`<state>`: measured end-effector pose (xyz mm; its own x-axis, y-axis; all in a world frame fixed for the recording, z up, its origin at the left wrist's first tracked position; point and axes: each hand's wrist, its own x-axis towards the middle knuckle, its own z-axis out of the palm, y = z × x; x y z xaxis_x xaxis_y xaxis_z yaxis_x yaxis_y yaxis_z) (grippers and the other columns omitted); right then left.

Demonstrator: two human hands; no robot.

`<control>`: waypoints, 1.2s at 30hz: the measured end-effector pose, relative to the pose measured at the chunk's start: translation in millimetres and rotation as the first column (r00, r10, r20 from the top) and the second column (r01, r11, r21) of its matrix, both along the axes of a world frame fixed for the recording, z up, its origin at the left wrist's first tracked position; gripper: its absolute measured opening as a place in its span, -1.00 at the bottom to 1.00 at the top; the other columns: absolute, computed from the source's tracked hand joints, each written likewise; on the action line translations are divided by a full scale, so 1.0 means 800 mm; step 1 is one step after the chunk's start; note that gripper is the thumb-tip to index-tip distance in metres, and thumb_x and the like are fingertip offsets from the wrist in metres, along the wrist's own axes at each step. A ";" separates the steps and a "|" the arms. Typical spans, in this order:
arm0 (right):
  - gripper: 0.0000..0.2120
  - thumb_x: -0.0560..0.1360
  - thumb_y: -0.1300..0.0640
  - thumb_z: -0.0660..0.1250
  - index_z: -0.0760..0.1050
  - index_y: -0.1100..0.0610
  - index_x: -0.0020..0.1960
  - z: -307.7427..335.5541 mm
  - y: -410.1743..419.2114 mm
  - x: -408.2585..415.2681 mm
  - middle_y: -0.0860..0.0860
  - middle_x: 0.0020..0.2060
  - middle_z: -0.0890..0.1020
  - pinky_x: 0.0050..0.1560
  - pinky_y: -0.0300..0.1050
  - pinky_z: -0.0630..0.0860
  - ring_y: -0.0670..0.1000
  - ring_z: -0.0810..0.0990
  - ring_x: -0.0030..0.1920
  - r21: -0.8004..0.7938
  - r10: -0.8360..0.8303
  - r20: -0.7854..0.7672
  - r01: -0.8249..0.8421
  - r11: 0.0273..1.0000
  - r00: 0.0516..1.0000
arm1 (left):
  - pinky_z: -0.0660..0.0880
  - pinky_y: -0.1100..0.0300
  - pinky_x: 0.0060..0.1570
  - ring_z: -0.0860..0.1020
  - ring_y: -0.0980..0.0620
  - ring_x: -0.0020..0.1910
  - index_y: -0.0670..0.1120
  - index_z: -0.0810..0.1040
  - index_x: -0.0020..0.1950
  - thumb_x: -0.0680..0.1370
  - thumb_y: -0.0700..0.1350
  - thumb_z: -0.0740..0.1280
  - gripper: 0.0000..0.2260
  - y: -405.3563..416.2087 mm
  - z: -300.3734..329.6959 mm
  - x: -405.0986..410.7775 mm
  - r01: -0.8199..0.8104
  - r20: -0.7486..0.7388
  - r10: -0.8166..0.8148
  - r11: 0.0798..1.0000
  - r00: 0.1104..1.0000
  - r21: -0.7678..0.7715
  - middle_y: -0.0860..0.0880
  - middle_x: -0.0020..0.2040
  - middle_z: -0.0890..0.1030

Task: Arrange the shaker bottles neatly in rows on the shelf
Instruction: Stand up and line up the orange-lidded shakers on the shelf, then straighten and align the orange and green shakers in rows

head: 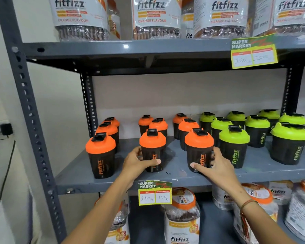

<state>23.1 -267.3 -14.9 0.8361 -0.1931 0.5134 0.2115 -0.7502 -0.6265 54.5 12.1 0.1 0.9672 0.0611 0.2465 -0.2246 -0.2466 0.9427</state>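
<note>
Black shaker bottles stand upright on the grey middle shelf (174, 176). Orange-lidded ones fill the left half in three rows running front to back; green-lidded ones (234, 147) fill the right half. My left hand (137, 162) wraps the front orange-lidded bottle of the middle row (152, 147), thumb across its lower front. My right hand (213, 166) grips the front orange-lidded bottle of the third row (199, 148) from its right side, thumb near its base. Both bottles rest on the shelf. Another front orange-lidded bottle (100, 155) stands untouched at the left.
A yellow price tag (154, 193) hangs from the shelf's front edge. Large fitfizz jars (157, 16) line the upper shelf, with more jars (182, 213) on the shelf below. The slotted grey upright (28, 110) stands at left, with a wall and a plugged socket beyond.
</note>
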 end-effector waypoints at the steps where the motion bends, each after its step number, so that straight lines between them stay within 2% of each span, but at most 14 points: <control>1: -0.25 0.15 -0.46 0.40 0.32 -0.09 0.18 0.000 -0.001 0.001 -0.05 0.12 0.65 0.03 -0.01 0.56 0.04 0.65 0.05 -0.003 0.004 -0.001 -0.004 1.000 1.000 | 0.52 0.06 0.17 0.59 0.10 0.12 0.11 0.56 0.11 -0.02 0.21 0.64 -0.26 -0.002 0.000 -0.001 -0.011 0.003 0.011 1.000 1.000 -0.001 0.13 0.08 0.66; 5: -0.22 0.15 -0.45 0.41 0.32 -0.07 0.22 -0.001 -0.004 0.002 -0.04 0.11 0.66 0.05 0.01 0.57 0.04 0.66 0.05 0.011 0.020 -0.001 -0.020 1.000 1.000 | 0.53 0.14 0.09 0.60 0.15 0.10 0.11 0.56 0.10 -0.01 0.23 0.63 -0.28 -0.017 0.000 -0.008 0.000 0.017 0.000 1.000 1.000 0.010 0.18 0.05 0.66; 9: -0.21 0.14 -0.47 0.40 0.30 -0.10 0.22 0.001 -0.007 0.003 -0.06 0.10 0.65 0.02 -0.03 0.56 0.04 0.65 0.04 0.000 0.018 -0.012 -0.018 1.000 1.000 | 0.54 0.09 0.11 0.60 0.14 0.11 0.12 0.53 0.14 0.02 0.21 0.63 -0.27 -0.026 -0.003 -0.011 -0.002 0.039 0.000 0.999 0.999 0.051 0.16 0.09 0.65; 13: -0.21 0.13 -0.51 0.37 0.28 -0.12 0.20 -0.002 -0.009 0.003 -0.06 0.12 0.65 0.04 0.02 0.58 0.06 0.65 0.08 -0.014 0.015 0.002 -0.015 1.000 1.000 | 0.49 0.18 0.02 0.56 0.21 0.09 0.24 0.47 0.02 0.04 0.23 0.61 -0.38 -0.026 -0.002 -0.016 -0.012 0.045 0.008 0.997 0.999 0.079 0.26 0.03 0.60; 17: -0.11 0.12 -0.51 0.39 0.28 -0.12 0.31 0.001 -0.012 -0.001 -0.04 0.20 0.59 0.09 0.06 0.58 0.06 0.62 0.13 0.027 0.070 -0.001 -0.070 0.997 0.998 | 0.48 0.10 0.17 0.54 0.11 0.17 0.19 0.44 0.16 0.06 0.25 0.59 -0.28 -0.028 -0.001 -0.022 -0.002 0.050 -0.004 0.994 0.999 0.109 0.14 0.15 0.59; 20: 0.05 0.11 -0.51 0.40 0.20 -0.11 0.48 0.007 -0.022 -0.016 -0.03 0.35 0.44 0.15 0.14 0.56 0.01 0.57 0.17 0.168 0.192 0.008 -0.191 0.967 0.981 | 0.48 0.25 0.13 0.53 0.17 0.20 0.19 0.45 0.22 0.10 0.25 0.60 -0.26 -0.021 0.004 -0.027 0.070 0.045 -0.069 0.998 0.997 -0.009 0.16 0.20 0.56; 22: 0.07 0.14 -0.53 0.32 0.14 -0.12 0.53 0.011 -0.030 -0.034 -0.08 0.38 0.36 0.10 0.12 0.57 -0.12 0.58 0.09 0.133 0.177 0.055 -0.183 0.974 0.983 | 0.47 0.19 0.21 0.51 0.17 0.23 0.21 0.44 0.28 0.14 0.36 0.53 -0.24 -0.014 0.011 -0.029 0.064 0.045 -0.059 0.989 0.997 -0.136 0.14 0.25 0.54; 24: -0.09 0.23 -0.51 0.27 0.15 -0.23 0.49 0.022 -0.039 -0.052 -0.22 0.27 0.34 -0.10 -0.06 0.56 -0.29 0.57 -0.02 -0.001 0.141 0.179 -0.143 0.990 0.974 | 0.38 0.02 0.34 0.48 0.10 0.29 0.19 0.42 0.32 0.17 0.47 0.41 -0.22 -0.009 0.022 -0.027 0.036 0.030 -0.030 0.979 0.999 -0.199 0.11 0.29 0.52; 25: -0.20 0.29 -0.49 0.26 0.18 -0.27 0.46 0.034 -0.042 -0.060 -0.29 0.20 0.34 -0.18 -0.16 0.51 -0.34 0.56 -0.05 -0.057 0.133 0.259 -0.122 0.991 0.957 | 0.36 0.00 0.35 0.48 0.09 0.29 0.20 0.43 0.28 0.21 0.47 0.37 -0.29 -0.009 0.032 -0.024 0.034 0.041 -0.025 0.976 0.999 -0.217 0.11 0.28 0.52; 27: -0.38 0.37 -0.42 0.28 0.33 -0.26 0.37 0.069 -0.049 -0.068 -0.34 0.12 0.38 -0.25 -0.22 0.46 -0.33 0.56 -0.04 -0.081 0.144 0.376 -0.122 0.989 0.915 | 0.34 0.00 0.36 0.49 0.07 0.28 0.17 0.44 0.23 0.34 0.36 0.34 -0.47 -0.012 0.055 -0.012 0.016 0.077 0.005 0.964 0.997 -0.264 0.06 0.27 0.54; 30: -0.60 0.39 -0.28 0.32 0.51 -0.18 0.18 0.139 -0.050 -0.055 -0.23 -0.03 0.57 -0.26 -0.26 0.48 -0.18 0.61 -0.15 -0.068 0.181 0.492 -0.170 0.983 0.852 | 0.40 0.08 0.28 0.50 0.06 0.26 0.07 0.45 0.29 0.51 0.10 0.37 -0.62 -0.016 0.095 0.026 -0.047 0.145 0.080 0.974 0.986 -0.220 0.04 0.21 0.56; 32: -0.70 0.40 -0.20 0.36 0.56 -0.15 0.10 0.187 -0.044 -0.029 -0.19 -0.13 0.64 -0.20 -0.28 0.48 -0.19 0.61 -0.19 -0.121 0.225 0.453 -0.191 0.974 0.862 | 0.43 0.24 0.07 0.51 0.10 0.17 0.02 0.42 0.37 0.49 0.00 0.43 -0.53 -0.019 0.114 0.057 -0.058 0.161 0.078 0.990 0.984 -0.127 0.02 0.17 0.56; 34: -0.74 0.40 -0.13 0.41 0.58 -0.13 0.08 0.225 -0.036 0.009 -0.16 -0.12 0.66 -0.06 -0.17 0.51 -0.18 0.61 -0.19 -0.247 0.269 0.291 -0.200 0.948 0.918 | 0.44 0.36 -0.14 0.53 0.12 0.05 -0.03 0.42 0.35 0.44 -0.09 0.49 -0.49 -0.023 0.120 0.089 -0.047 0.125 0.053 0.998 0.991 -0.050 -0.04 0.15 0.55; 36: -0.69 0.41 -0.11 0.45 0.59 -0.08 0.12 0.247 -0.026 0.048 -0.11 -0.03 0.67 0.06 -0.13 0.49 -0.07 0.63 -0.05 -0.400 0.254 0.076 -0.204 0.894 0.964 | 0.51 0.32 -0.12 0.57 0.07 0.00 -0.07 0.44 0.28 0.34 -0.16 0.56 -0.45 -0.027 0.114 0.115 -0.003 0.037 0.002 1.000 0.999 0.013 -0.09 0.13 0.57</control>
